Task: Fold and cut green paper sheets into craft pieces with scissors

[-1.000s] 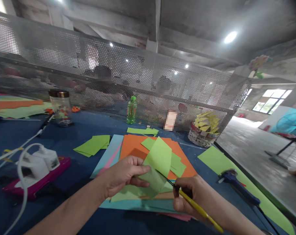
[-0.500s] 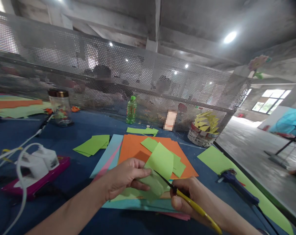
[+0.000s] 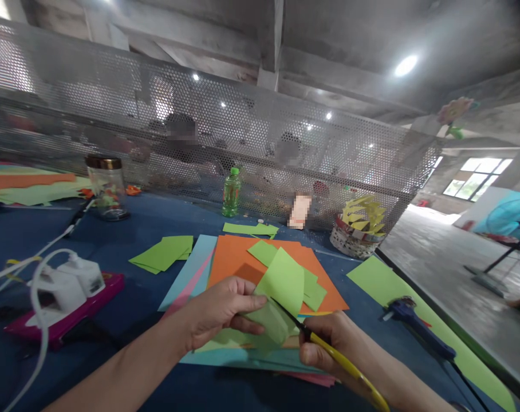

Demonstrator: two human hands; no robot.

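My left hand (image 3: 228,312) pinches a piece of light green paper (image 3: 283,280) between thumb and fingers, above a stack of coloured sheets. Yellow-handled scissors (image 3: 343,363) sit in my right hand (image 3: 329,343), whose fingers are wrapped round the handle. Their dark blades run into the green paper, and the tips are partly hidden by it. Under the hands lies an orange sheet (image 3: 229,260) on top of blue and pink ones. Smaller green paper pieces (image 3: 315,294) rest on the orange sheet behind the held piece.
At the right a blue glue gun (image 3: 421,332) lies on a long green sheet (image 3: 371,274). A magenta power strip (image 3: 111,286) with white plugs is at the left. Behind stand a glass jar (image 3: 107,191), a green bottle (image 3: 231,194) and a basket (image 3: 352,240), before a perforated metal screen (image 3: 251,126).
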